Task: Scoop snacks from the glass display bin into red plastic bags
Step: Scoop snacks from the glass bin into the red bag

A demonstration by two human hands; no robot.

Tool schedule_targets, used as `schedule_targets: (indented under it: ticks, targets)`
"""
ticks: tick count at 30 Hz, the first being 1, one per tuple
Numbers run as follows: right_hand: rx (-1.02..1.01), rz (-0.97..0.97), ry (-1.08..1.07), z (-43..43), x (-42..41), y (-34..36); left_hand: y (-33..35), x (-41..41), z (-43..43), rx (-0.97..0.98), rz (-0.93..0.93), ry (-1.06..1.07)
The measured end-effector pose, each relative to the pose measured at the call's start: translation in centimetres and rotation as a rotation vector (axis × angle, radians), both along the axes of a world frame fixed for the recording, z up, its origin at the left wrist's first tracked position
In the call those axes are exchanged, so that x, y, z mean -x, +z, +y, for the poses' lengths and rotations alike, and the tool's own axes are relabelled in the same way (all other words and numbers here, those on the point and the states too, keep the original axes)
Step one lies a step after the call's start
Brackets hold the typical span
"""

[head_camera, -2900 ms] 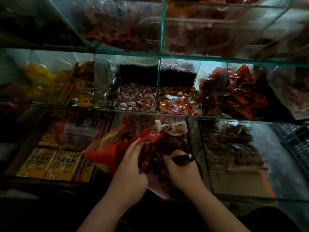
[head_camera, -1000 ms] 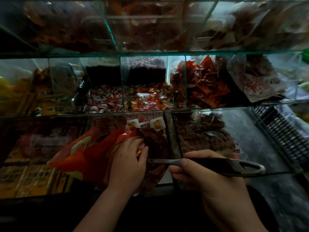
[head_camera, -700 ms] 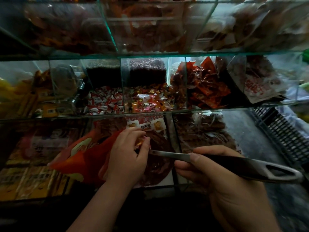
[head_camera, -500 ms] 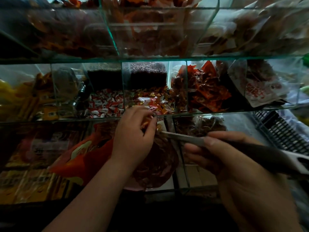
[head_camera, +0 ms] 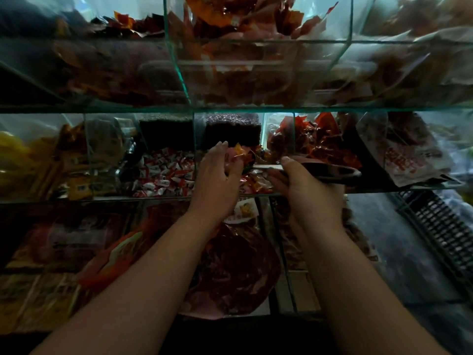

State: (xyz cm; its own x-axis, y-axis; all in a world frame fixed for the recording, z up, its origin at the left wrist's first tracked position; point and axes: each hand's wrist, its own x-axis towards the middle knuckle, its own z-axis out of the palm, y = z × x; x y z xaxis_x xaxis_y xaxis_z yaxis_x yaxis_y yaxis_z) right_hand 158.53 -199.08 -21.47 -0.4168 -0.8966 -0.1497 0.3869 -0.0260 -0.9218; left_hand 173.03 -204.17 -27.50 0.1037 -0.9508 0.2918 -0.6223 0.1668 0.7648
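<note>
The left hand is pinching the crinkled mouth of the red plastic bag, its bulging translucent body hanging at six o'clock. The right hand is gripping the scoop by its slotted black handle, the metal shank pointing to nine o'clock over glossy wrapped candies in the glass bin. Red print on the white packs at three o'clock is showing too blurred to read.

The glass display bin has clear, smooth panes with greenish edges. The scoop shows a shiny metal shaft and a dark, smooth handle. The candies have glossy, crinkled wrappers.
</note>
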Motion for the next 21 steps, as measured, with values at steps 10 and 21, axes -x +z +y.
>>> schedule_targets:
  ticks: [10,21]
  targets:
    - [0.580,1.303,0.340,-4.6,-0.9,-3.6,-0.7,-2.2,4.1,-0.071,0.148,0.017]
    - [0.543,0.749,0.030,3.5,-0.4,-1.3,1.0,-2.2,6.8,-0.072,0.279,0.024]
